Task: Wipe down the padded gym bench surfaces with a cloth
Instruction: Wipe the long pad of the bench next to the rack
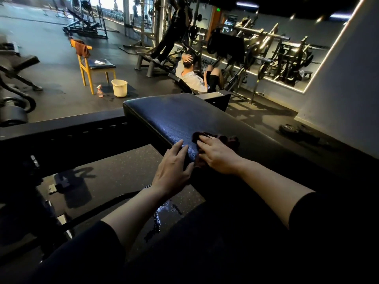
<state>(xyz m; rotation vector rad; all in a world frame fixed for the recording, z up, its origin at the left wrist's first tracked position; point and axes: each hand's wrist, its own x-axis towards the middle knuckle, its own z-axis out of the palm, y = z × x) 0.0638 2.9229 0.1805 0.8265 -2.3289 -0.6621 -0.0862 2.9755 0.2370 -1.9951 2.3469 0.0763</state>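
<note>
A dark, crumpled cloth (217, 144) lies on the black, pebbled padded bench (184, 117), near its left edge. The right hand (217, 154) presses it flat-fingered; the left hand (174, 169) rests spread on the edge.

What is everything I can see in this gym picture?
bench pad: one, black, centre, under both hands
cloth: one, dark red, on the pad under the right hand
chair: one, yellow wood with dark seat, on the floor at left, a brown towel over its back
bucket: one, cream, on the floor by the chair
spray bottle: one, pinkish, left of the bucket
person: one, pale shirt, seated on a machine behind the pad
weight plate: one, dark, on the floor at right
left hand: fingers spread, resting on the pad's edge
right hand: flat, pressing the cloth
</note>
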